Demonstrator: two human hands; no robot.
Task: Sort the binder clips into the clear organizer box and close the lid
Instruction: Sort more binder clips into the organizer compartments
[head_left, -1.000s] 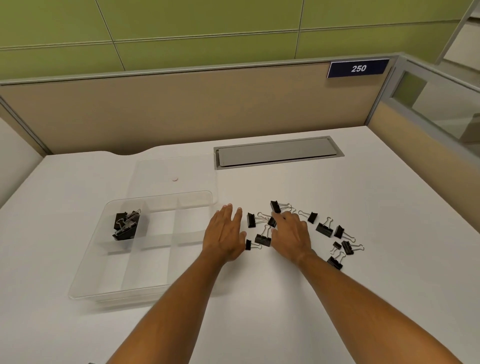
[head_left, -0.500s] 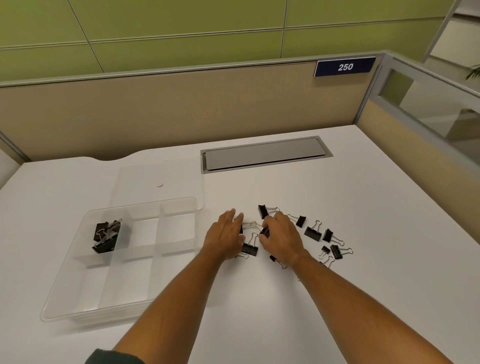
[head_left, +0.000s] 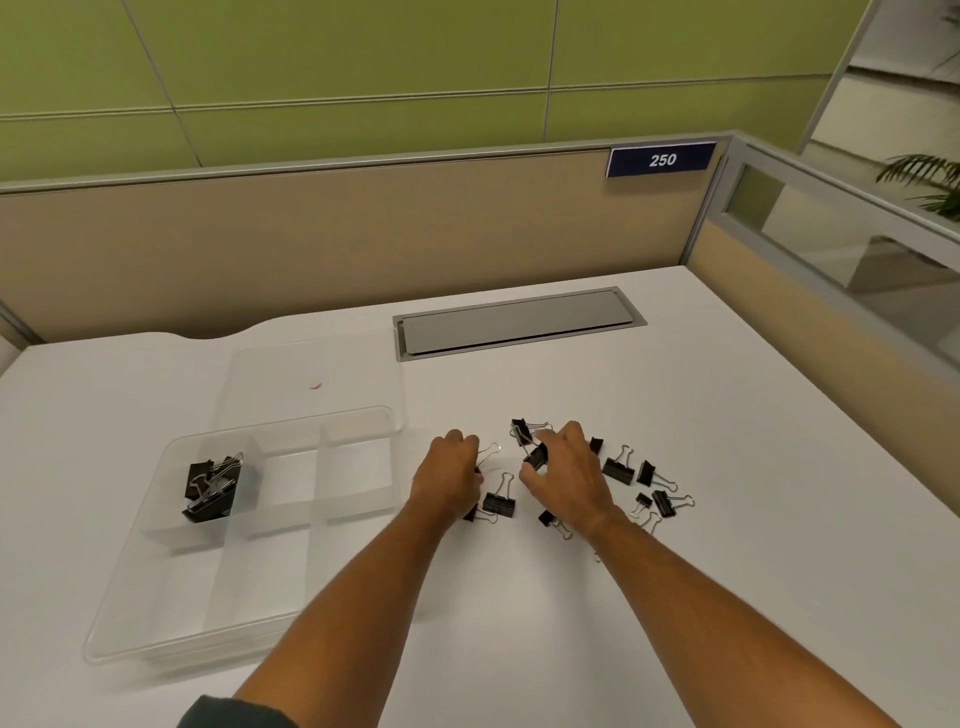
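Head view, looking down over a white desk (head_left: 727, 519): both hands are seen among the loose binder clips (head_left: 618, 470) scattered right of centre. The left hand (head_left: 449, 480) is curled, knuckles up, and a clip's wire handle (head_left: 491, 453) is seen poking out just past its fingers; a clip appears to be gripped there, though its black body is hidden by the hand. The right hand (head_left: 569, 475) is arched over the pile, and a black clip (head_left: 537, 456) is pinched between thumb and fingertips. Between the two hands one clip (head_left: 500, 501) is left standing on the desk, handles up. More clips are spread to the right of the right hand, some touching, some apart, and one small clip (head_left: 550, 519) is lying just under the right wrist.

Off to the left, the clear organizer box (head_left: 130, 613) is seen open on the desk, divided into compartments. A bunch of larger black clips (head_left: 210, 488) is heaped in the far left compartment. The clear lid (head_left: 311, 374) is laid flat on the desk just behind the box, touching its far edge.

A grey cable hatch (head_left: 519, 325) is set into the desk further back, and a blue sign (head_left: 662, 159) reading 250 is fixed to the beige partition.
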